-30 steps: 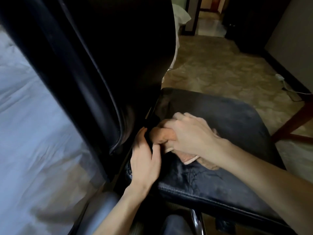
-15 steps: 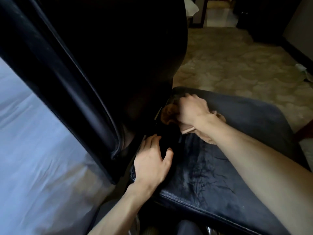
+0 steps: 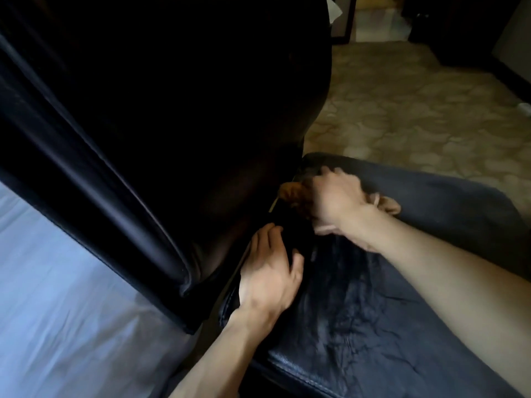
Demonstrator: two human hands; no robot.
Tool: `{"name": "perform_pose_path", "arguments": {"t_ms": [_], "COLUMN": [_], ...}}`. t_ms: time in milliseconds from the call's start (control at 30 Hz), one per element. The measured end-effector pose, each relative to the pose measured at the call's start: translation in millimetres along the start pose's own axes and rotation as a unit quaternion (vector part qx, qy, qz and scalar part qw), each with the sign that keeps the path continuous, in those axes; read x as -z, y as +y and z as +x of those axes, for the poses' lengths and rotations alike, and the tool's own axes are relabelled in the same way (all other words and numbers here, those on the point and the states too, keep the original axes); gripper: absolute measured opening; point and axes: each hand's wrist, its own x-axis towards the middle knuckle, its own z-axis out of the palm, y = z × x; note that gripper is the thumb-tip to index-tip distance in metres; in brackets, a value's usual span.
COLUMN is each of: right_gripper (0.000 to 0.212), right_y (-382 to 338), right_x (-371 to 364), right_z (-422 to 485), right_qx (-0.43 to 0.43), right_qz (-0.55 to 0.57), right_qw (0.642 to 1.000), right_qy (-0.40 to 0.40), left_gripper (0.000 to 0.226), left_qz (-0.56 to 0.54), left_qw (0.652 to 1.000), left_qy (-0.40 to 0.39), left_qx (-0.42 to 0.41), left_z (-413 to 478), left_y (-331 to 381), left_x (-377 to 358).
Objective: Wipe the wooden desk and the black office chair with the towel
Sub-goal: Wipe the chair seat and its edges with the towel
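The black office chair fills the view: its tall leather backrest (image 3: 120,156) at the left and its creased seat (image 3: 382,317) at the lower right. My right hand (image 3: 336,202) grips a bunched orange-tan towel (image 3: 294,193) and presses it into the gap where the seat meets the backrest. My left hand (image 3: 270,274) lies flat on the seat's rear edge next to that gap, fingers straight and reaching into the crease. Most of the towel is hidden under my right hand. The wooden desk is out of view.
A bed with a pale sheet (image 3: 57,297) lies at the lower left, right against the chair. Patterned beige carpet (image 3: 416,116) stretches beyond the seat. A dark baseboard and wall (image 3: 505,58) run along the far right, with a doorway (image 3: 379,21) at the top.
My right hand has slid the towel farther along the crease, away from me. My left hand has stayed on the seat's rear edge. The camera has moved in closer.
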Motion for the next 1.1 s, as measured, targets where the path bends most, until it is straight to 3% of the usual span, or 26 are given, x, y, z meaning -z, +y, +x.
{"name": "perform_pose_path", "arguments": {"t_ms": [100,167,333,400,467,667,867,1100], "right_gripper": [0.045,0.049,0.046,0.041,0.034,0.036,0.036,0.04], "right_y": [13.5,14.4,-2.3,-3.0,3.0,23.6,49.7,55.1], "right_x": [-0.6,4.0,7.3,-1.2,-2.8,-1.1,-14.8,-19.5], "right_z": [33.8,37.5,-13.9,-25.5,-16.0,64.4,110.7,131.8], "right_qx": [-0.045,-0.029,0.185,0.27,0.282,0.115,-0.032,-0.056], "right_qz": [-0.007,-0.004,-0.043,-0.05,-0.051,-0.083,-0.059,-0.05], "right_qw": [0.999,1.0,0.979,0.96,0.958,0.989,0.997,0.997], "right_qy": [-0.022,-0.009,0.072,0.058,0.031,-0.036,-0.038,0.001], "left_gripper": [0.059,0.057,0.056,0.052,0.046,0.042,0.044,0.037], "left_qz": [-0.007,-0.005,-0.013,-0.008,-0.012,-0.006,-0.008,0.006], "left_qw": [1.0,1.0,1.0,1.0,0.999,0.998,0.998,0.997], "left_qy": [0.0,0.003,0.014,0.023,0.035,0.053,0.051,0.056], "left_qx": [-0.008,-0.01,-0.001,-0.002,-0.012,-0.04,-0.047,-0.044], "left_z": [-1.5,0.5,2.4,1.4,1.0,3.7,4.8,5.2], "left_y": [0.4,-0.7,-3.6,-4.6,-5.6,-10.1,-11.8,-9.5], "left_x": [1.4,1.9,-2.9,-4.8,-7.8,-9.3,-9.7,-10.5]}}
